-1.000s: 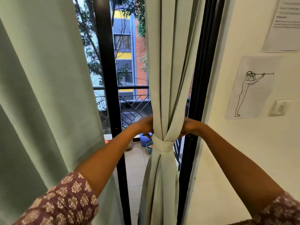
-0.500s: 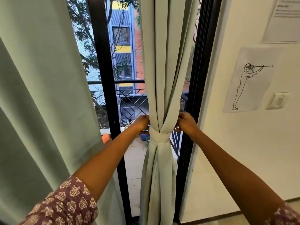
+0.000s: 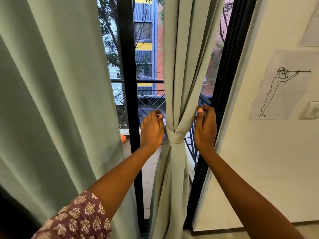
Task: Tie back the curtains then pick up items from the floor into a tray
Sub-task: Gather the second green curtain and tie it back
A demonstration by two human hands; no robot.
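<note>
— Well, how many curtains do you count?

— Two. The tied curtain [image 3: 179, 80] hangs in the middle of the frame, cinched by one tie-back band [image 3: 176, 138] just below centre. The loose curtain [image 3: 51, 94] fills the left side, hanging free.

— And the hands?

— Two, one on each side of the tied curtain, just above the band. The left hand [image 3: 151, 131] has its fingers curled at the curtain's left edge — whether they pinch the cloth I cannot tell. The right hand [image 3: 205, 126] pinches the fold at the curtain's right edge between thumb and fingers.

— Anything else?

— One black window frame [image 3: 128, 83] behind, two sheets of paper on the wall at the right — one figure drawing [image 3: 281, 85] — and one light switch [image 3: 310, 110] at the right edge.
</note>
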